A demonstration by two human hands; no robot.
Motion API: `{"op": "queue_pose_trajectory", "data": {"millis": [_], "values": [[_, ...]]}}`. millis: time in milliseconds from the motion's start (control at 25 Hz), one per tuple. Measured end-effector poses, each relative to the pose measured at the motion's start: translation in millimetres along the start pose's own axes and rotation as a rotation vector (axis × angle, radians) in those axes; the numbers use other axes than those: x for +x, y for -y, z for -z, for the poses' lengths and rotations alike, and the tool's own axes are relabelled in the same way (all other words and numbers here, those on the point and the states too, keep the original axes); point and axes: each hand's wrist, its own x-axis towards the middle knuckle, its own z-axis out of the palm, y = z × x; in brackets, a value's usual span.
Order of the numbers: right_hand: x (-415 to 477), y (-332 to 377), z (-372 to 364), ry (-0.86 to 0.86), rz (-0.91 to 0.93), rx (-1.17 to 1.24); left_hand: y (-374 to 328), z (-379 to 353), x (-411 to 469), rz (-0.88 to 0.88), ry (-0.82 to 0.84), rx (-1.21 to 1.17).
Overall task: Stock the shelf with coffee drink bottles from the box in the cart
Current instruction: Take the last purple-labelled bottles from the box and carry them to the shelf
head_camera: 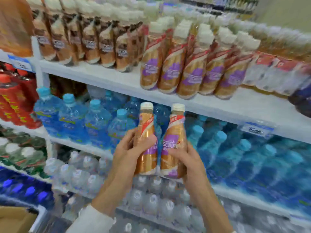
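Our left hand (pixel 129 148) wraps fingers and thumb round the left coffee bottle (pixel 146 130); right hand (pixel 185 158) grips the right coffee bottle (pixel 175 132) likewise. Both are upright, just beside each other, white caps up, in front of the blue water bottles (pixel 72 118). Right label reads "SCAF", the rest covered. A matching purple-label row (pixel 193 76) stands on the white shelf (pixel 104 78) above. Price tag (pixel 255 131) is unreadable. Cardboard box (pixel 15 217) corner sits bottom left.

Single head-worn view. Faced forward and slightly down at the shelf (pixel 107 76), front edge running slanted from upper left to lower right. Sat near it, wide angle. Caught cardboard box (pixel 15 217) corner at bottom-left.
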Motion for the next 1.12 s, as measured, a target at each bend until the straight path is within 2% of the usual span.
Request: {"op": "queue_pose_trajectory", "data": {"millis": [240, 480, 640, 1120], "values": [[-5, 91, 70, -0.037, 0.280, -0.071, -25, -120, 11, -0.310, 0.168, 0.077], [40, 143, 94, -0.186, 0.431, -0.139, -44, -180, 50, -0.563, 0.188, 0.396], [55, 143, 102, -0.268, 0.441, -0.194, -28, -204, 62, -0.616, 0.077, 0.558], [67, 135, 131, -0.248, 0.393, -0.407, 6, -197, 75, -0.641, 0.083, 0.501]]}}
